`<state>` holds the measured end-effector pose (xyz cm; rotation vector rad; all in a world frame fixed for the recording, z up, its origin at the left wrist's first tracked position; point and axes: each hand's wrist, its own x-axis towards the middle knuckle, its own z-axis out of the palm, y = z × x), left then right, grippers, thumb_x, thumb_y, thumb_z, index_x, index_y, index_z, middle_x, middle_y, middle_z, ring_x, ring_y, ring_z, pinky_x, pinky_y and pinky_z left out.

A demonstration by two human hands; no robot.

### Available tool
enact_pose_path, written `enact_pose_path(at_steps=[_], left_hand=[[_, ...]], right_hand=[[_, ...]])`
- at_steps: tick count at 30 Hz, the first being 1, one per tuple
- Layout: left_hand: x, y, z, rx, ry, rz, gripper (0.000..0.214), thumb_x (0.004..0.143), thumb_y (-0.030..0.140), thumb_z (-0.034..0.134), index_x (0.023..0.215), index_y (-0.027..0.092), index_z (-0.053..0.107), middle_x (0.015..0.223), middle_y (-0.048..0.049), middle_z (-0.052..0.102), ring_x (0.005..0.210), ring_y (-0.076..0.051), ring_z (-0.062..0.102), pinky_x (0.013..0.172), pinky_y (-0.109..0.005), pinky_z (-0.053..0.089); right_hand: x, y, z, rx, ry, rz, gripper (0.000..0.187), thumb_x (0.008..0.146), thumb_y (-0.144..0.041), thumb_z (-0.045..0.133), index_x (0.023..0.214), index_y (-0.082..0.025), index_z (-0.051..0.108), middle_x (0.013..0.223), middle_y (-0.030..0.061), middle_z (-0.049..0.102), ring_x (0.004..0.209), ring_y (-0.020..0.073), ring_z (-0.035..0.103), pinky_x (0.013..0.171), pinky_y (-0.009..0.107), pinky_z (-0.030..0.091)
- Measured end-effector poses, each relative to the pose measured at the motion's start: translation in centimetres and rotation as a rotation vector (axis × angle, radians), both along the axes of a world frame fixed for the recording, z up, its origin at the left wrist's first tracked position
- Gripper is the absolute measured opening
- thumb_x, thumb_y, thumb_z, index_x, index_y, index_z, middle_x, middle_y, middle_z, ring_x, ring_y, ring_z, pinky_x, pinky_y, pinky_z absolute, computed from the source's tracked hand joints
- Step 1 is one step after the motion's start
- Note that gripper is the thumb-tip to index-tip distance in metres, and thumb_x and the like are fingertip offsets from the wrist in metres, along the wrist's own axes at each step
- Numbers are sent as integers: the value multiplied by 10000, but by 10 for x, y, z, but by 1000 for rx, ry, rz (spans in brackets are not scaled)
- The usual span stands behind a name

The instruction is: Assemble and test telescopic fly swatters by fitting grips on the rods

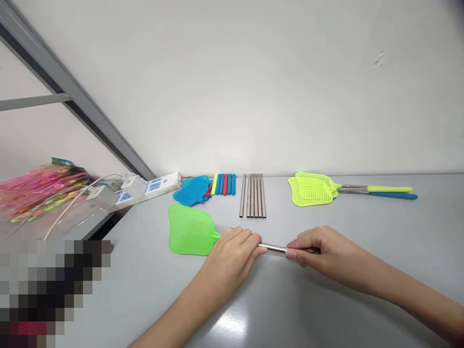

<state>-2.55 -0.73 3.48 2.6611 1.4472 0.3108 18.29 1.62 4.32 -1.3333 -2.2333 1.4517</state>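
Green flyswatter — steel handle wrapped in left hand, right hand pinching its far end — above worktop.

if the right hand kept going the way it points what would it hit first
Most likely the left hand. The right hand points left along the metal rod, and only that bare stretch of rod lies between the two hands.
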Motion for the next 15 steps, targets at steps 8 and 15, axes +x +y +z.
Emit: enact_pose_path(at_steps=[8,15], left_hand=[[-6,1,-1,80,16,-29,252,891,168,323,729,160,516,653,2,505,603,-129,388,591,-271,285],[-5,-6,-10,311,-80,-55,258,875,164,347,697,165,535,578,15,487,548,-121,347,524,-270,206]], right_hand=[[1,-2,-3,-82,111,-22,340,818,-336,414,545,-177,286,582,-41,223,539,92,210,473,240,161],[-1,-5,-4,-329,233,-54,323,801,-357,457,544,-161,433,476,-69,243,447,66,189,428,234,128]])
